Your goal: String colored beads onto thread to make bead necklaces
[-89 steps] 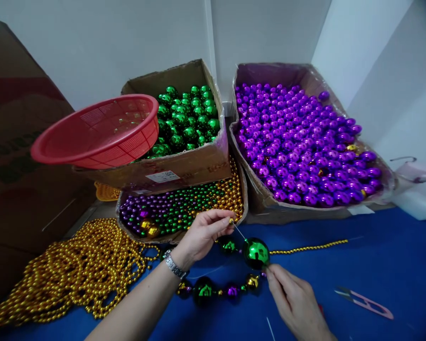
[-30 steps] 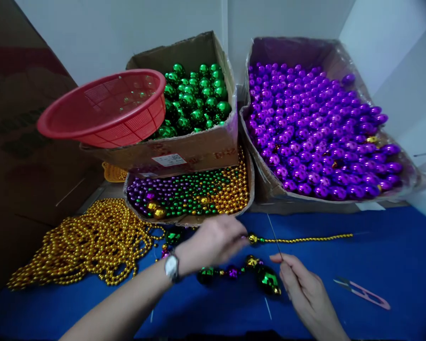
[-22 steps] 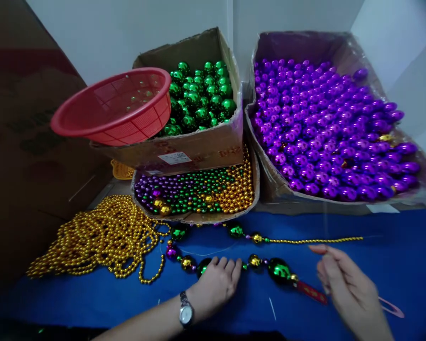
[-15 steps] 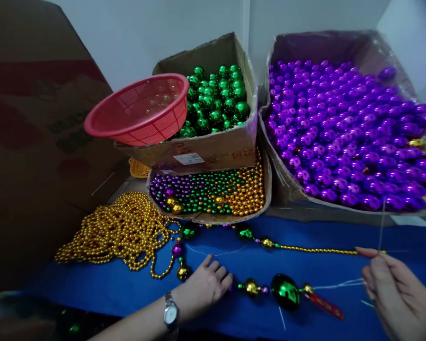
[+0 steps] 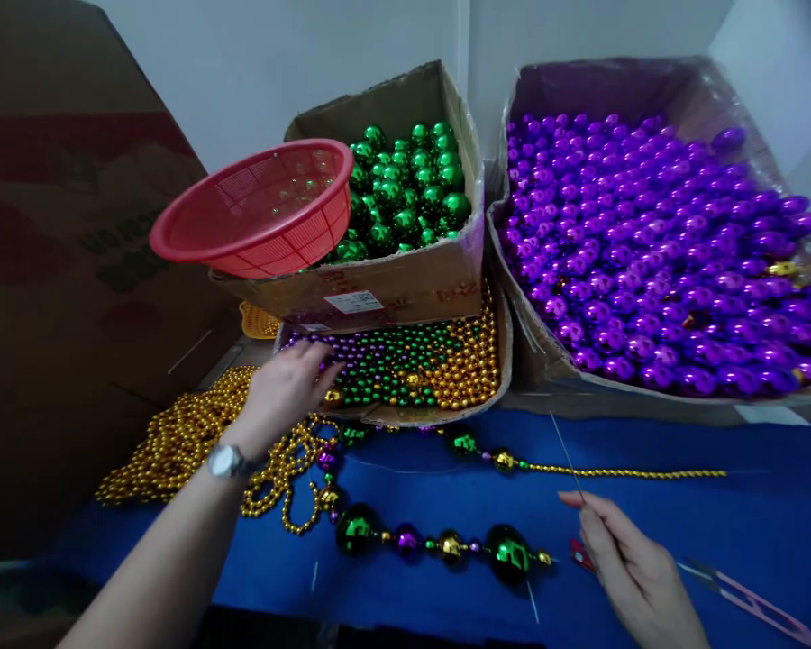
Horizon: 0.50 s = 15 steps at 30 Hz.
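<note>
left hand (image 5: 285, 389): moved off the table (image 5: 750, 523) to the tray (image 5: 439, 416); arm stretched forward, fingertips on purple beads (image 5: 311, 347); grip cannot be told.
strand (image 5: 439, 545): lies on the table, before the tray.
right hand (image 5: 632, 572): shifted left, nearer the strand; thumb and forefinger pinch the needle (image 5: 568, 457), which tilts up and away.
</note>
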Each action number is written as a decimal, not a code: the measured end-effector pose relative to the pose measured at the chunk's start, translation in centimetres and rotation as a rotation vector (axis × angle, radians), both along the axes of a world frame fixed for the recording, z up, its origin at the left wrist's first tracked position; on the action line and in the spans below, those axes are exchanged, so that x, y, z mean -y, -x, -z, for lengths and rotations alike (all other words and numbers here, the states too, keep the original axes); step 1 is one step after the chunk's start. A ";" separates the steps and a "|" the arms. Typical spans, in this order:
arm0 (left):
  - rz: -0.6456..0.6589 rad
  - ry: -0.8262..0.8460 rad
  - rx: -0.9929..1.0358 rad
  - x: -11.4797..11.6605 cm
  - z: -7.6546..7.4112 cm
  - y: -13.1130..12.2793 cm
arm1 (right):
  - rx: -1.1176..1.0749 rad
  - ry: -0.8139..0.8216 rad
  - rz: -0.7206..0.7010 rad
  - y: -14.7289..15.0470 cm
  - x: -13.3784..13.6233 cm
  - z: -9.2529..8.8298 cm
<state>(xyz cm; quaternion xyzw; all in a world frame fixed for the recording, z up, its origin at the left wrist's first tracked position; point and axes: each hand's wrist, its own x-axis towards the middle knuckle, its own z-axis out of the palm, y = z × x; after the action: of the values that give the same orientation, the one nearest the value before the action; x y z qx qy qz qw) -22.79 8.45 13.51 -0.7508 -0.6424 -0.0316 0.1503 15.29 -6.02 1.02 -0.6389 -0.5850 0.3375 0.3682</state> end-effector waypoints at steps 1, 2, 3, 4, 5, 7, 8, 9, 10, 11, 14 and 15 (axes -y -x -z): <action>-0.067 0.014 -0.056 -1.5 -0.2 0.9 | 0.014 0.009 0.002 0.0 0.0 -0.2; -0.110 0.072 -0.092 -2.9 -0.3 1.8 | 0.026 0.014 0.002 0.0 0.0 -0.4; -0.135 0.183 -0.103 -4.1 -0.3 2.6 | 0.031 0.019 -0.002 0.0 -0.1 -0.7; -0.149 0.286 -0.098 -5.2 -0.1 3.3 | 0.027 0.028 -0.015 0.1 -0.1 -0.9; -0.139 0.333 -0.088 -6.2 0.1 3.9 | 0.020 0.035 -0.027 0.1 -0.2 -1.2; -0.100 0.399 -0.054 -7.5 0.8 4.6 | -0.001 0.041 -0.051 0.3 -0.4 -1.6; -0.077 0.409 -0.034 -7.9 1.2 4.8 | -0.013 0.035 -0.063 0.4 -0.4 -1.7; -0.058 0.414 -0.012 -8.2 1.5 4.9 | -0.023 0.025 -0.073 0.4 -0.5 -1.9; -0.043 0.412 0.012 -8.4 1.9 4.9 | -0.033 0.013 -0.078 0.5 -0.6 -2.0; -0.032 0.400 0.039 -8.6 2.2 5.0 | -0.042 0.005 -0.079 0.6 -0.7 -2.0; -0.017 0.307 0.146 -8.4 2.7 4.8 | -0.076 0.005 -0.072 0.6 -0.8 -2.2; -0.017 0.259 0.193 -8.2 2.6 4.7 | -0.083 0.004 -0.069 0.6 -0.9 -2.3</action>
<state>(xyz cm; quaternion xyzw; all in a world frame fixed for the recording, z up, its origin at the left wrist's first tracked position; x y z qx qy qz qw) -27.47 16.69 10.88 -0.7519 -0.6589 -0.0194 -0.0100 14.70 -5.15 3.27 -0.6046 -0.5901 0.3773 0.3793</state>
